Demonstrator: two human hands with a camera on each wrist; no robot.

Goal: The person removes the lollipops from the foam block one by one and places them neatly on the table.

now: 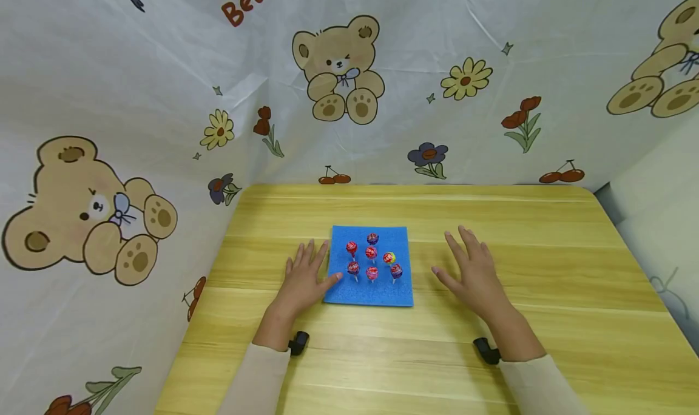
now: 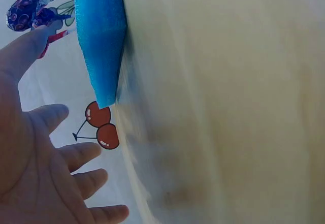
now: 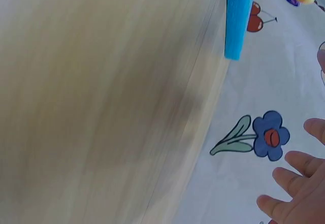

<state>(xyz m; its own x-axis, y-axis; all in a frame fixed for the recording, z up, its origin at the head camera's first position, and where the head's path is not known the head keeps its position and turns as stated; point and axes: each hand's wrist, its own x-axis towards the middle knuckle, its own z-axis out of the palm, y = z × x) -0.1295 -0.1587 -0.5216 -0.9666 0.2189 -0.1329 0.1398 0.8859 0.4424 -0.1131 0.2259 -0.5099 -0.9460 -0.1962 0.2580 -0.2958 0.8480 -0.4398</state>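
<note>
Several wrapped lollipops stand by their sticks in a blue foam block on the table, mostly with red, pink and purple wrappers and one partly yellow. My left hand is held at the block's left side, fingers spread, its thumb near the left edge. In the left wrist view, that hand holds nothing, and a purple lollipop shows beyond the thumb. Farther off, to the right of the block, my right hand spreads its fingers with nothing in them. Part of this hand appears in the right wrist view.
The wooden table extends on both sides of the block and in front of it. A white cloth printed with bears and flowers hangs behind the table and along its left side. A black wrist strap piece sits at the left wrist.
</note>
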